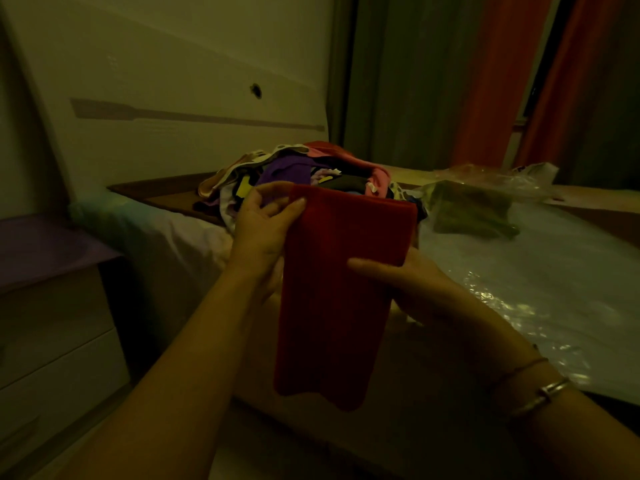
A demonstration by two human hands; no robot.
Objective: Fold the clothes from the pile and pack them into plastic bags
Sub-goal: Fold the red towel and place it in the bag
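While both hands hold the red garment (343, 285) up between them, left hand (263, 230) pinching its top corner, right hand (412, 282) gripping its edge, folding looks midway; next it likely needs halving. Beyond the hands sits the pile (298, 171); past the right hand, a plastic bag (485, 188) on the bed (554, 271) already holds a green item (471, 209)

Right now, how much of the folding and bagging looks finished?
Done: one green garment already sits in a plastic bag on the bed. In hand: both hands, left and right, hold a red cloth, folded narrow. Left: a sizeable pile behind it, unfolded.
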